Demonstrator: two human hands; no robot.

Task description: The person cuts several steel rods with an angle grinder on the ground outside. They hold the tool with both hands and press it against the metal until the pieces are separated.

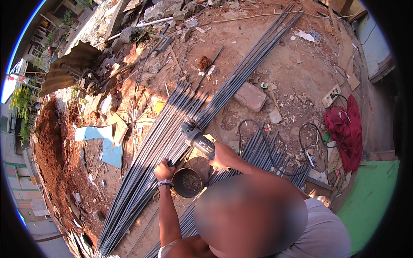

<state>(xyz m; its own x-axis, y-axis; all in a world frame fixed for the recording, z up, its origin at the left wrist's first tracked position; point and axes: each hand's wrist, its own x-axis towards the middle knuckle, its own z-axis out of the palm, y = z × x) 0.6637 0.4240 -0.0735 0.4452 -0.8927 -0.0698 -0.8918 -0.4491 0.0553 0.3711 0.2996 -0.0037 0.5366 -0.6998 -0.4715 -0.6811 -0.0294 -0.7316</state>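
Observation:
My right hand (221, 155) is closed around the body of a dark angle grinder (201, 143). The grinder's head rests over or touches a long bundle of steel rebar (148, 159) that slants from lower left to upper right. My left hand (164, 170), with a band on its wrist, is closed at the near edge of this bundle, on what looks like a rebar rod; its fingers partly hide it. Just right of that hand stands a round dark pot (182, 192) with small brownish bits inside. Whether the disc meets the steel is too small to tell.
More rebar (262, 148) lies to the right, crossed by a black cable (239, 129). A reddish block (250, 96) sits beyond. At far right are a power strip (330, 95) and maroon cloth (346, 133). Blue board pieces (112, 150), rubble and corrugated sheet (71, 66) lie left.

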